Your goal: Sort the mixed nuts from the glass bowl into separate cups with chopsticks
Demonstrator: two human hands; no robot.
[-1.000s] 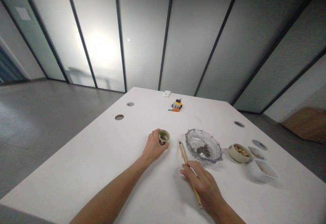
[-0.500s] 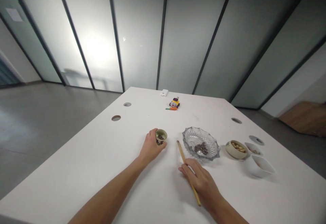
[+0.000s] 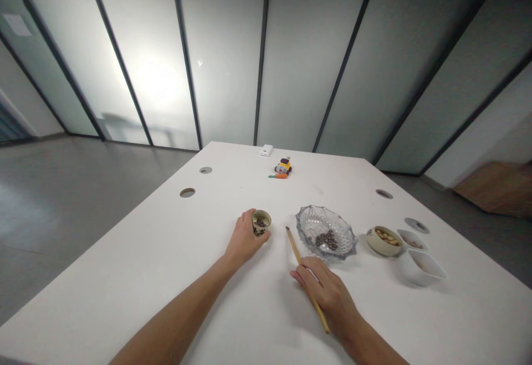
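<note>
My left hand is wrapped round a small cup with dark marks on its side, standing on the table; a few dark beans lie inside. In my right hand are wooden chopsticks, held close together and pointing up-left toward the cup. A small dark spot shows at their tips, perhaps a bean; it is too small to be sure. To the right of the tips stands a scalloped clear glass bowl, with a heap of dark beans in it.
At right stand a cream bowl of peanuts and two white dishes. Farther back lie a toy car, an orange toy carrot and a white box-like object. Round holes pierce the white table.
The view has shifted slightly. Both hands keep nearly the same pose, with the left on the cup and the right holding the chopsticks between cup and bowl.
</note>
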